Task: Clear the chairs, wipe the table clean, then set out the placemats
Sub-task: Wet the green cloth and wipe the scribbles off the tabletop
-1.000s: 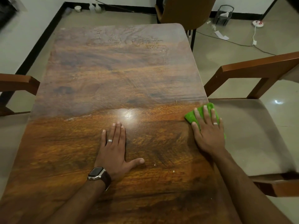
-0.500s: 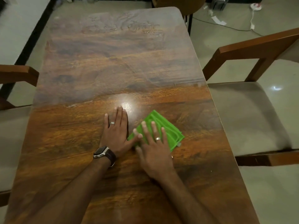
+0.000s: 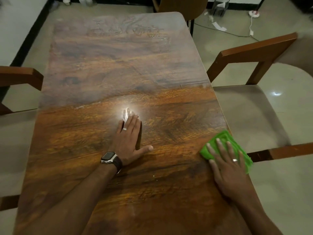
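A long wooden table (image 3: 105,68) fills the view; its far half looks dull and dusty, its near half glossy. My left hand (image 3: 129,141), with a ring and a watch, lies flat on the table's middle, fingers together and thumb out. My right hand (image 3: 228,165) presses flat on a folded green cloth (image 3: 223,139) at the table's right edge; part of the cloth hangs past the edge. No placemats are in view.
A wooden armchair (image 3: 257,50) with a pale seat stands close along the right side. Another armrest (image 3: 20,75) shows at the left. A brown chair back (image 3: 183,5) stands at the far end. Cables, paper scraps and a wire basket (image 3: 218,7) lie on the floor beyond.
My right hand slid the green cloth from the table's middle, beside my left hand, out to the right edge. My left hand stayed flat in place.
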